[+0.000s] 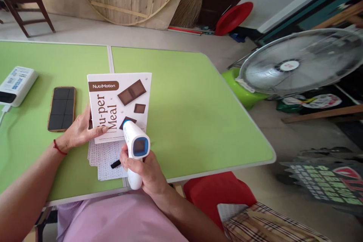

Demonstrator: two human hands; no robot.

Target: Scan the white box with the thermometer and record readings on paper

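The left hand [85,128] grips a white box [102,115] printed "NutriMotion" and "Su-per Meal" by its lower left side, the thumb laid across the front and the fingers mostly hidden behind; a red bracelet [59,147] circles that wrist. The box stands over the left half of the bare green stretch of the table [193,106], its printed face toward the wearer; whether its bottom edge rests on anything is hidden. At 5 o'clock from the box, the right hand [149,172] is wrapped around the handle of a white and blue handheld thermometer [129,138], whose nose overlaps the box's lower front; contact between the two cannot be told. Sheets of printed paper [106,170] lie at 6 o'clock below the box, with a black pen [115,164] on them, just beside the right hand at its 9 o'clock. A phone [61,107] lies at 9 o'clock from the box, and a white device [24,81] with a cable [3,112] sits at the phone's 10 o'clock. Off the table, a large fan [312,60] stands at 2 o'clock from the right hand.
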